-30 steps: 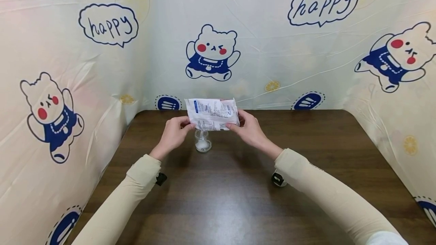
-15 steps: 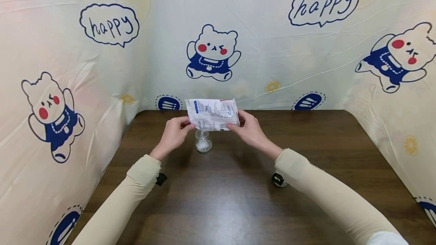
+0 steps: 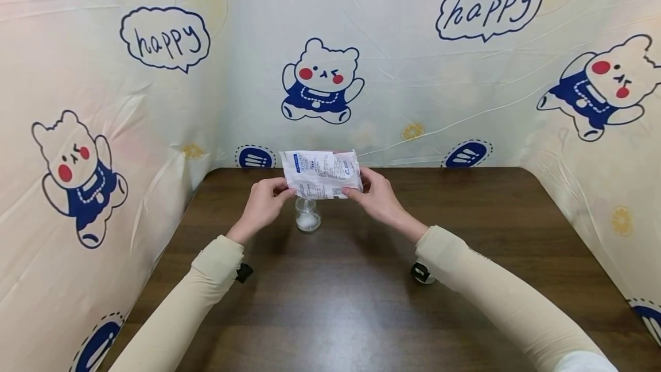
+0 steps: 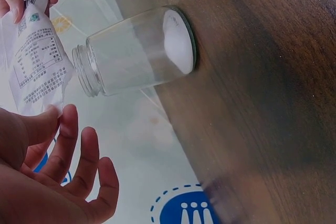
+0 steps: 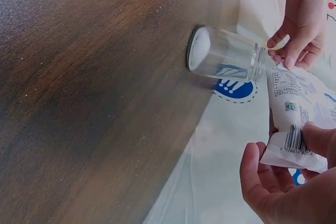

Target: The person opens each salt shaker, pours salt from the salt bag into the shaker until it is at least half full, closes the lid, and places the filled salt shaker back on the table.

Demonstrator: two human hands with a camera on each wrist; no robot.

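My left hand [image 3: 263, 202] pinches the left end of a white printed plastic packet [image 3: 322, 174] between thumb and fingers. The right hand [image 3: 380, 195] grips the packet's other end. Between them it is held tilted, its left corner lowest, just above a clear glass jar [image 3: 308, 217]. The jar stands upright on the table without a lid. White grains or powder [image 4: 178, 43] lie heaped at its bottom. In the left wrist view the packet's corner is close to the jar mouth [image 4: 86, 71], apart from it. Whatever else the packet holds is hidden.
Both hands are over a dark wooden table [image 3: 330, 303]. Tiny white specks are scattered on its surface in the right wrist view. A small, partly hidden round object [image 3: 426, 281] lies below the right wrist. A printed cloth [image 3: 392, 73] hangs around the back and sides.
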